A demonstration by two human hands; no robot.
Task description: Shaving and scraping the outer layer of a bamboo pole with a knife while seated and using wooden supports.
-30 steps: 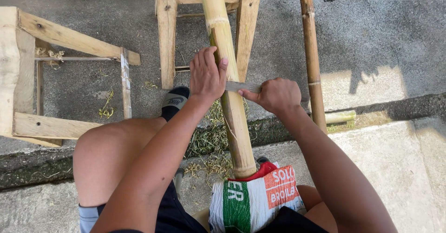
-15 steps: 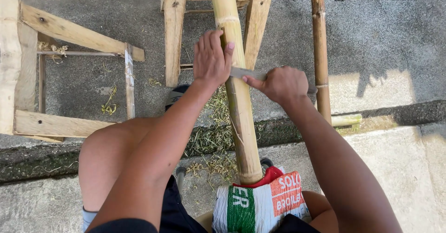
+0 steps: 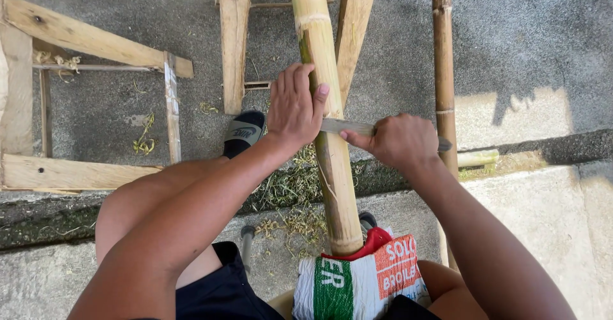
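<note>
A thick yellow bamboo pole (image 3: 332, 167) runs from a wooden stool (image 3: 233, 45) at the top down to a printed woven sack (image 3: 361, 278) on my lap. My left hand (image 3: 295, 106) presses flat on the pole beside a strip where green skin remains. A metal knife blade (image 3: 341, 126) lies across the pole just below that hand. My right hand (image 3: 399, 142) is closed on the knife's handle to the right of the pole.
A thinner bamboo pole (image 3: 442, 71) stands to the right. A wooden frame (image 3: 83, 45) lies at the left on the concrete. Green and dry shavings (image 3: 290, 189) cover the ground by my sandalled foot (image 3: 242, 131). A short bamboo offcut (image 3: 477, 158) rests by the step.
My left hand has slid slightly up the pole. The knife blade and right hand have shifted a little along the pole with it.
</note>
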